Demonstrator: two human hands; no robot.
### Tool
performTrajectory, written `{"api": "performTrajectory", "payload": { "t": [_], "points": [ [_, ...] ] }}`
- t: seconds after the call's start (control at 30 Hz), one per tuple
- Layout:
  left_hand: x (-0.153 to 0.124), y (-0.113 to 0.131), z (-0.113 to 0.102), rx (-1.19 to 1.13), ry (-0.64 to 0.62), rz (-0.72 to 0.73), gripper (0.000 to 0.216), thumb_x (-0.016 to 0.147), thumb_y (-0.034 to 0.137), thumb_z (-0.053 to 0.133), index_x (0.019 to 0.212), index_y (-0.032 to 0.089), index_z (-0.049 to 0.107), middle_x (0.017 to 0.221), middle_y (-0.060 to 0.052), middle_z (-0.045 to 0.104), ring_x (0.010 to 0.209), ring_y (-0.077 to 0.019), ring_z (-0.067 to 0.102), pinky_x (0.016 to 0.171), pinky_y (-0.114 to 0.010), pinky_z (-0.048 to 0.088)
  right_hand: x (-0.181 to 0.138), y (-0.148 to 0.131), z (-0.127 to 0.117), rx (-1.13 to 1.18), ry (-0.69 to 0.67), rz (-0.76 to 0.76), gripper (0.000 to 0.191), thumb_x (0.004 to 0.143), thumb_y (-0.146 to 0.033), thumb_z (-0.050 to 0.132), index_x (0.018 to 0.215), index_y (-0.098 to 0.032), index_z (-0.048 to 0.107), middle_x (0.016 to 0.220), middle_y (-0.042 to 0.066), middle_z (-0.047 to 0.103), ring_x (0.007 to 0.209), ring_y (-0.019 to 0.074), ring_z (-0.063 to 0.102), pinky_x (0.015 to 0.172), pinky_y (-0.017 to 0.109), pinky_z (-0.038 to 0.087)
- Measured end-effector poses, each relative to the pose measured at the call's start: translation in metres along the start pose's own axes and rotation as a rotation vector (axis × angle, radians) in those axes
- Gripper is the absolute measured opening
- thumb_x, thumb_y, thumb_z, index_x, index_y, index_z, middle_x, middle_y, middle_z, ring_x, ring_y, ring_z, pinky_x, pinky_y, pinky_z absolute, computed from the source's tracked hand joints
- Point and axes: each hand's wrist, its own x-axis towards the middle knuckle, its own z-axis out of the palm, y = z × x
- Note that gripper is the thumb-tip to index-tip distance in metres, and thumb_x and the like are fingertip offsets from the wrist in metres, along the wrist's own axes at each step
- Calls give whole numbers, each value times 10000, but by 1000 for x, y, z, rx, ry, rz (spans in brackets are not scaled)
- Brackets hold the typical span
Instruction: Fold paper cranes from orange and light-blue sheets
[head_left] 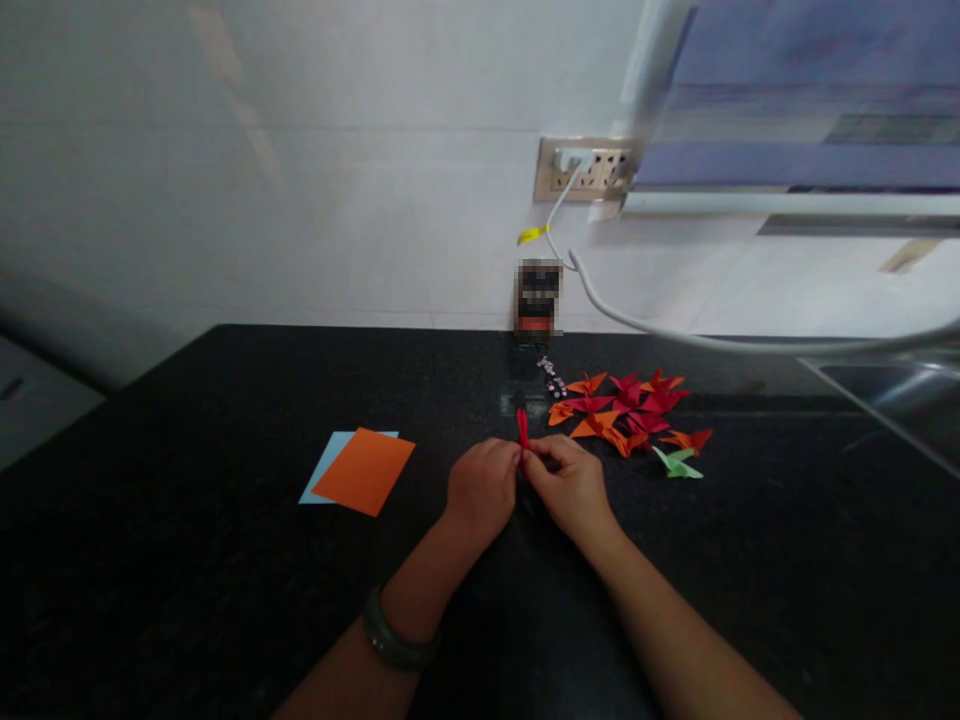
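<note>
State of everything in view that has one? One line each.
Left hand: closed at red paper
Right hand: pinching red paper
Red paper: folded narrow, upright
Orange sheet: flat, unfolded
Blue sheet: partly covered by orange sheet
Red and orange figures: folded, clustered
Green figure: folded
Plug: in socket

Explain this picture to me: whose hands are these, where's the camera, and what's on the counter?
There is no machine here, just one person's bare hands. The camera is worn on that person's head, looking forward and down, so the arms enter from the bottom edge. The left hand, with a bangle on its arm, and the right hand meet at narrow red paper, pinched in the fingers. On the dark counter, to the left, an orange sheet partly covers a blue sheet. To the right lie folded shapes, mostly red and orange, one green.
</note>
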Motion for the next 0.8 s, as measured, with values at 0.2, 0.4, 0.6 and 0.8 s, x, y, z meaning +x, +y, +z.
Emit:
{"api": "performTrajectory", "payload": {
  "t": [0.2, 0.4, 0.6, 0.8],
  "points": [
    [-2, 6, -1, -41, 69, -19, 154, 763, 138, 442, 783, 158, 593, 793, -53, 618, 762, -164, 554, 720, -287, 438, 1, -2, -2, 12, 15, 111, 131, 655, -148, 495, 655, -155, 626, 638, 21, 610, 592, 141, 558, 554, 234, 438],
    [-2, 4, 2, -240, 44, -95, 177, 763, 148, 453, 870, 169, 594, 911, -60, 630, 850, -162, 567, 777, -278, 429, 0, -1, -2, 82, 13, 173, 109, 653, -143, 479, 625, -163, 582, 599, 2, 573, 580, 141, 527, 558, 241, 424],
    [1, -4, 1, -400, 44, -191, 191, 781, 193, 455, 788, 183, 645, 765, -22, 658, 724, -145, 589, 681, -254, 443, 0, 1, 0, 186, -55, 137, 114, 732, -227, 494, 720, -164, 588, 664, 19, 592, 617, 143, 535, 580, 240, 430],
    [5, -3, 0, -670, 72, -313, 161, 727, 175, 523, 848, 166, 629, 855, -39, 664, 785, -151, 601, 726, -271, 457, 4, 7, 0, 307, -109, 165, 140, 774, -256, 460, 750, -171, 568, 616, -7, 549, 551, 124, 495, 532, 226, 415]
  ]
}}
